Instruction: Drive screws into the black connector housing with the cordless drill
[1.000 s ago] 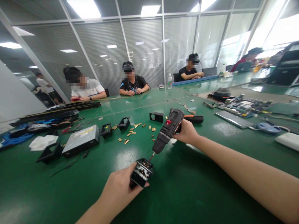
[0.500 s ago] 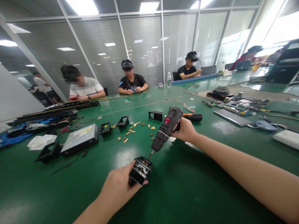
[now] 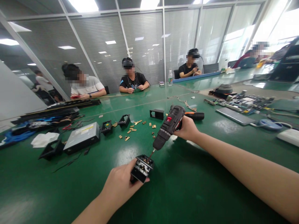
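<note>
My left hand (image 3: 122, 180) is closed around a small black housing (image 3: 140, 174) with white and brass-coloured parts inside, tilted just above the green table (image 3: 191, 183). A black cordless drill (image 3: 169, 124) with a red switch is in my right hand (image 3: 187, 128), its fingers wrapped round the grip. The drill points down and to the left, and its thin bit (image 3: 151, 154) reaches into the open top of the housing. Whether the tip sits on a screw is too small to tell. Several small brass plates (image 3: 133, 130) lie scattered beyond the housing.
Black frames (image 3: 123, 120) and a silver disc drive (image 3: 81, 138) lie to the left, with a white tissue (image 3: 44, 140) beside them. On the right are a tablet-like slab (image 3: 234, 116) and circuit boards (image 3: 247, 102). Several people sit across the table.
The whole view has shifted slightly. Both hands keep their holds, and the drill bit stays in the housing.
</note>
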Demonstrator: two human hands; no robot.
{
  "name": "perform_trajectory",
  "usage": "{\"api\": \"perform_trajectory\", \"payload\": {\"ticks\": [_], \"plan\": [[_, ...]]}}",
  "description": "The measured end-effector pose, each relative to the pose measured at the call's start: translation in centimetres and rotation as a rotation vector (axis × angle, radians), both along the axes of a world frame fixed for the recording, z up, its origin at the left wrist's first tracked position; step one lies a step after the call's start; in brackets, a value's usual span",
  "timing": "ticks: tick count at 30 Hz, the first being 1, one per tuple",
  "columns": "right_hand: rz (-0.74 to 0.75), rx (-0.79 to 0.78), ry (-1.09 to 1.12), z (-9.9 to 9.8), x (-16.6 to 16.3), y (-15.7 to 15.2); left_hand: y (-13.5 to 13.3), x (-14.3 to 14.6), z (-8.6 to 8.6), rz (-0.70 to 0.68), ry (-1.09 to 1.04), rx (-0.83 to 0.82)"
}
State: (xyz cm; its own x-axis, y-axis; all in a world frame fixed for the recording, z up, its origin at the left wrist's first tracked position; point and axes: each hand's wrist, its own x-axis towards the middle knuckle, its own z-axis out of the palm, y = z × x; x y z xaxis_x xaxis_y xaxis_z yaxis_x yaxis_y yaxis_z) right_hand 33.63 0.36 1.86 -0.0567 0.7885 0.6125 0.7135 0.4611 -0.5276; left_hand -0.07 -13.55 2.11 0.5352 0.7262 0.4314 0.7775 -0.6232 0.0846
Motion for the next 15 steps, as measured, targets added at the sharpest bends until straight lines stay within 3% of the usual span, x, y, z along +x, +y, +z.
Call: {"api": "perform_trajectory", "payload": {"ticks": [15], "plan": [[0.001,0.007,-0.014,-0.23,0.2,0.23,-0.13,-0.01,-0.2,-0.005,0.006,0.057]]}}
